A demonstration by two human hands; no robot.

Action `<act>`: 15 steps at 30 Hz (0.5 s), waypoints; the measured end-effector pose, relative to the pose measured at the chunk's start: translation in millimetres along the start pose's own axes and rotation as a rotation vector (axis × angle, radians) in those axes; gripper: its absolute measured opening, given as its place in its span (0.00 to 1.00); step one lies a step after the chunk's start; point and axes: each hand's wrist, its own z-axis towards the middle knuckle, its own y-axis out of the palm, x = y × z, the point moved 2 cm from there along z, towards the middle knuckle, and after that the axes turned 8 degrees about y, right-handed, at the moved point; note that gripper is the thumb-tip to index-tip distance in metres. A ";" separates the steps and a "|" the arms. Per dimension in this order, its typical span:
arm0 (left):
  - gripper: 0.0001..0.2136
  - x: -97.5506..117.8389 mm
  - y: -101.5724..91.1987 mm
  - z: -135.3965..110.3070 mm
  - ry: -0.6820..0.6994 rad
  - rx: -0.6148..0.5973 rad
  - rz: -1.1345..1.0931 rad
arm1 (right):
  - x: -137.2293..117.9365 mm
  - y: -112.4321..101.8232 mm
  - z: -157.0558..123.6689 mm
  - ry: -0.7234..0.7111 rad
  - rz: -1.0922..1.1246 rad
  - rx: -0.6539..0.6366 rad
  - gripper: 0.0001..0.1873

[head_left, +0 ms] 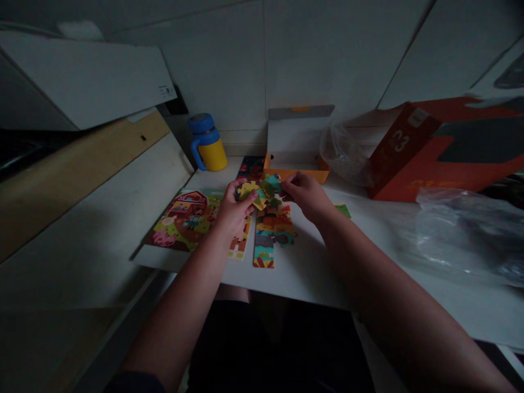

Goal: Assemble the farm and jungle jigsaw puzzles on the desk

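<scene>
A person's two bare hands work over a white tabletop [311, 278] in dim light. The left hand [235, 207] grips a loose cluster of colourful jigsaw pieces [266, 192], its thumb pressed on top. The right hand [306, 195] is at the cluster's right edge, fingers bent and drawn together; whether they pinch a piece cannot be told. Just below the cluster lies a partly joined jigsaw strip [265, 240], showing a grey animal on teal. Left of it, partly behind the left forearm, is a farm picture [190, 221] with a red barn and a pink animal. Behind the hands stands an open orange box [301, 175], its lid raised. A blue-and-yellow mug [215, 155] is to the left; on the right, clear plastic [347, 158] touches a large red-orange box [403, 144].
</scene>
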 end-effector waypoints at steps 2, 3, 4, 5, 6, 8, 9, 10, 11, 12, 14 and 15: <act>0.35 -0.4 0.2 0.1 0.011 -0.006 0.008 | 1.9 -1.3 -0.3 -0.044 -0.013 -0.045 0.17; 0.35 -0.6 0.2 0.2 0.020 -0.008 0.012 | 3.1 -1.5 -1.0 -0.059 -0.028 -0.097 0.24; 0.35 -1.0 0.0 0.5 0.028 -0.011 0.017 | 4.5 -1.5 -1.9 -0.074 -0.057 -0.150 0.31; 0.35 -1.4 -0.3 0.7 0.036 -0.011 0.022 | 6.0 -1.4 -2.7 -0.090 -0.101 -0.200 0.36; 0.35 -1.9 -0.9 1.1 0.045 -0.011 0.026 | 7.5 -1.2 -3.3 -0.107 -0.157 -0.239 0.38; 0.35 -2.8 -1.9 1.7 0.062 -0.013 0.029 | 9.9 -1.3 -2.8 -0.140 -0.268 -0.275 0.33; 0.35 -3.1 -2.4 1.9 0.068 -0.014 0.030 | 10.7 -1.5 -1.9 -0.152 -0.306 -0.276 0.30; 0.35 -3.2 -2.7 1.9 0.073 -0.014 0.030 | 11.0 -1.9 -0.7 -0.161 -0.328 -0.268 0.27; 0.35 -3.1 -3.0 1.8 0.076 -0.012 0.031 | 11.0 -2.5 0.5 -0.166 -0.333 -0.255 0.26; 0.35 -3.0 -3.2 1.7 0.074 -0.007 0.033 | 10.4 -3.3 1.5 -0.167 -0.322 -0.238 0.27; 0.35 -2.6 -3.7 1.4 0.066 0.008 0.041 | 8.3 -5.1 2.4 -0.147 -0.264 -0.213 0.29; 0.35 -2.5 -4.1 1.5 0.062 0.017 0.044 | 6.7 -5.9 2.1 -0.130 -0.228 -0.209 0.30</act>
